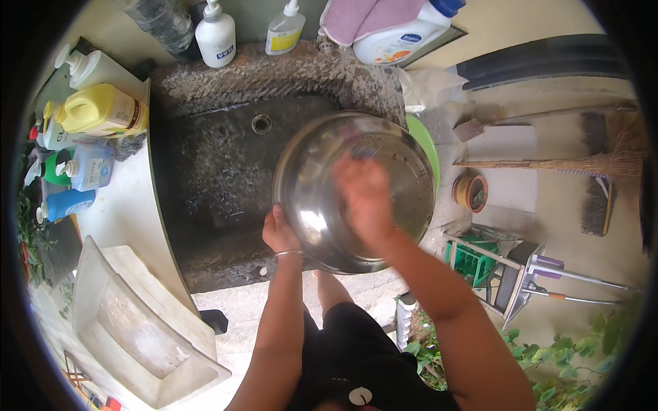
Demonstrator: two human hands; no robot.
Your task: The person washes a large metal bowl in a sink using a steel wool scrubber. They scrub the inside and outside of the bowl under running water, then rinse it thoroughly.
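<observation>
A large round stainless steel basin (313, 180) is tilted over the right side of a dark stone sink (216, 169). My left hand (280, 231), with a bracelet at the wrist, grips the basin's rim at its lower left. Inside the basin, my right hand (362, 190) is blurred and lies over the inner surface; a small dark, blurred item shows at its fingertips, too unclear to name. Small dark specks dot the basin's floor. Water wets the sink bottom, and its round drain (261, 124) shows at the upper left of the basin.
Pump bottles (216, 38) stand along the sink's back ledge. On the left counter are a yellow jug (103, 110), more bottles and a pale plastic tub (144, 329). A green basin (424, 144) sits behind the steel one. Rightward are a potted plant (470, 193), brooms and a metal rack.
</observation>
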